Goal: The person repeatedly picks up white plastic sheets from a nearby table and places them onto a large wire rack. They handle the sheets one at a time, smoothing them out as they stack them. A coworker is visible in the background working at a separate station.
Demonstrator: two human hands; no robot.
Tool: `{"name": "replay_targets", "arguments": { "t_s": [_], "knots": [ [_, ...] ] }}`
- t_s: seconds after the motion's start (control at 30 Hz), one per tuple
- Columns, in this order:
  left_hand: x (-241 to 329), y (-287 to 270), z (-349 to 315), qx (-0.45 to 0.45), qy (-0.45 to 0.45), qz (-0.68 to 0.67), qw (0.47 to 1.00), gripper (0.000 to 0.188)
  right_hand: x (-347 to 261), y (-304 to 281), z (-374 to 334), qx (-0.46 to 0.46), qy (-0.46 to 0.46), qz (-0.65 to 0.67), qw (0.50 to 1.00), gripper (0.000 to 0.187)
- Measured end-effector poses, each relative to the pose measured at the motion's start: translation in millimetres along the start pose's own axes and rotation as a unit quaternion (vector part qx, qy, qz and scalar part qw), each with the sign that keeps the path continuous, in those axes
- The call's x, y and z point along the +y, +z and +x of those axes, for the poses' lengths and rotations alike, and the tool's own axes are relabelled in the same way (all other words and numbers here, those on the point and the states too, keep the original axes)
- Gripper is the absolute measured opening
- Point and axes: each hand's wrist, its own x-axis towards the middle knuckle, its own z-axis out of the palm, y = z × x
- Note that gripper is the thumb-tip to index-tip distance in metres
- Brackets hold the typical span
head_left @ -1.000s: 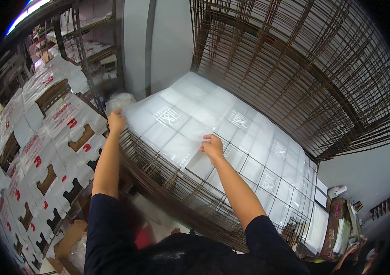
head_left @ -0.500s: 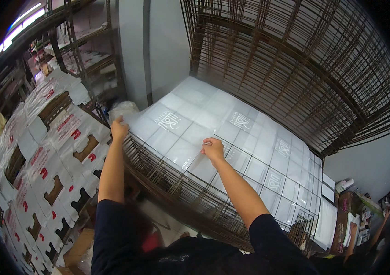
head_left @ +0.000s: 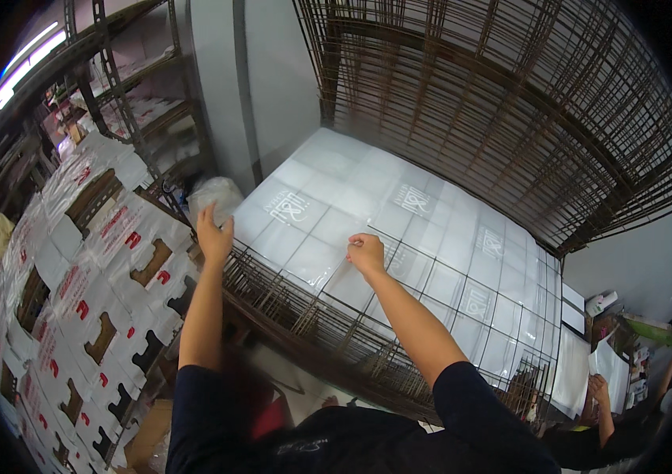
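Note:
Frosted translucent plastic bags (head_left: 304, 246) with white printing lie side by side over a wire drying rack (head_left: 383, 304). Above the near left corner of these bags, my left hand (head_left: 214, 235) is raised with fingers apart and nothing in them. My right hand (head_left: 366, 253) is closed in a pinch at a bag's near edge, over the rack's wires. The fingertips are partly hidden, but the bag's edge runs into them.
Upright wire racks (head_left: 494, 103) lean back beyond the bags. On the left stand stacked white printed bags with cut-out handles (head_left: 107, 292) and metal shelving (head_left: 146, 71). At the far right, another person's hand (head_left: 599, 389) is near a white sheet (head_left: 609, 362).
My left hand has opened and come away from the bag's left corner, which now lies flat. My right hand stays closed in nearly the same place. The other person's hand has risen at the right.

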Motion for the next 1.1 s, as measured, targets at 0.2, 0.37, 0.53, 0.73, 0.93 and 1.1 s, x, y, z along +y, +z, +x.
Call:
{"name": "replay_targets", "arguments": {
  "t_s": [0.2, 0.37, 0.53, 0.73, 0.93, 1.1],
  "knots": [
    [73.4, -27.3, -35.7, -0.124, 0.051, -0.07, 0.989, 0.038, 13.9, 0.6, 7.9, 0.03, -0.07, -0.017, 0.997, 0.016],
    [128.2, -38.4, -70.3, -0.249, 0.143, -0.09, 0.954, 0.041, 18.2, 1.0, 13.0, 0.028, -0.082, -0.021, 0.996, 0.015],
    [152.1, -36.8, -103.8, -0.309, 0.185, -0.082, 0.929, 0.043, -8.1, -19.9, -11.3, 0.022, -0.059, -0.037, 0.997, 0.028],
    [196.5, -65.8, -153.4, -0.257, 0.133, -0.197, 0.937, 0.038, -23.9, -166.7, -71.0, -0.016, -0.179, -0.017, 0.984, 0.028],
    [237.2, -96.4, -259.0, -0.183, 0.059, -0.179, 0.965, 0.025, -10.6, -382.7, -179.0, 0.067, -0.172, 0.075, 0.98, 0.024],
    [314.8, -76.5, -315.0, -0.238, 0.112, -0.231, 0.937, 0.021, 88.3, -563.1, -296.8, 0.412, -0.1, 0.12, 0.898, 0.023]
  ]
}}
